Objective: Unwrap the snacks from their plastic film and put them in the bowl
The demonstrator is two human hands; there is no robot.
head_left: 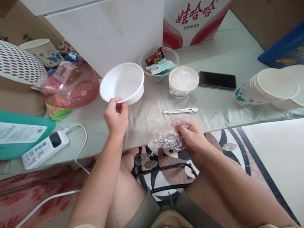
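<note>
My left hand [116,115] pinches the near rim of a white plastic bowl [121,80], which is tilted, its inside bare. In my right hand [188,131] is a clear plastic bag [166,139] with small dark, shiny bits in it, too blurred to name; it hangs at the table's front edge. Just beyond that hand a white utility knife [181,110] lies flat. Past the knife stands a paper cup [182,84] with crumpled clear plastic inside. A clear round tub [159,61] behind the white bowl holds wrapped snacks.
A black phone [217,80] and stacked paper cups [273,87] lie at the right. Leftward are a pink clear container [80,87], a white power strip [46,148] with a cable, and a green jug [21,133]. White boxes [111,34] stand behind; a blue bottle [285,47] leans far right.
</note>
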